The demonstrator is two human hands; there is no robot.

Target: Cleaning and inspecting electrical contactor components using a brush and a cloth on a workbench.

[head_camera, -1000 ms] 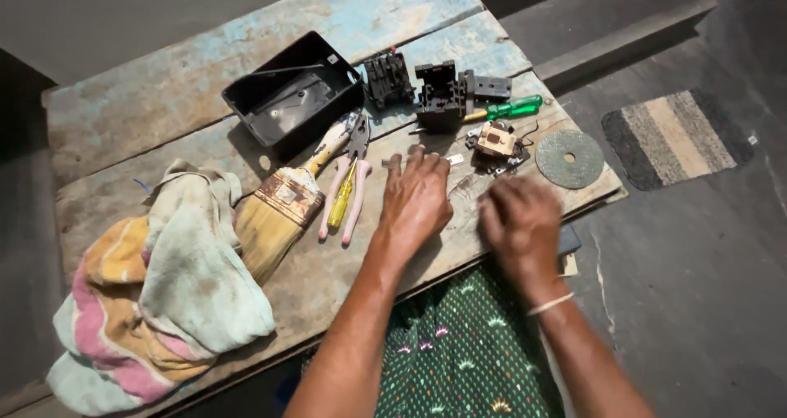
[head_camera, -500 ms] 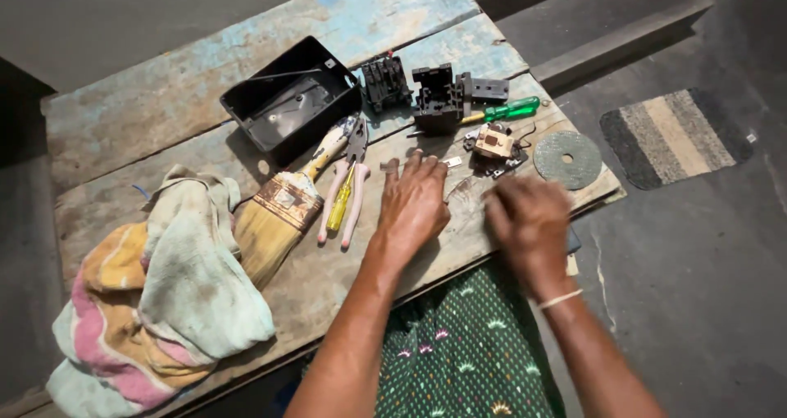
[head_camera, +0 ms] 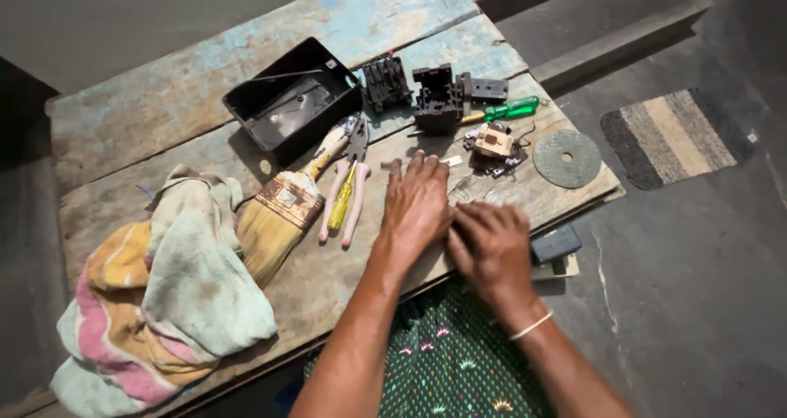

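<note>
a worn, blue-flecked plank surface (head_camera: 164,115) on a dark floor keeps the tools within reach. the left hand (head_camera: 416,205) lies flat and released, pinning the board; the right hand (head_camera: 490,244) touches it, perhaps pinching some small part beside the pliers (head_camera: 351,190) and paintbrush (head_camera: 283,213).

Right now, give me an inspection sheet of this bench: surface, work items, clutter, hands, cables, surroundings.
Surface: worn wooden board with flaking blue paint.
Work items: black tray, black plastic blocks, small tan part, green screwdriver, grey disc.
Clutter: paintbrush, pink-handled pliers, yellow screwdriver, rag.
Hands: left hand flat on the board; right hand beside it at the near edge, touching it; what it holds, if anything, is hidden.
Cables: thin wires at the tan part only.
Surroundings: dark floor, striped mat, concrete step, dark block below the board edge.
</note>
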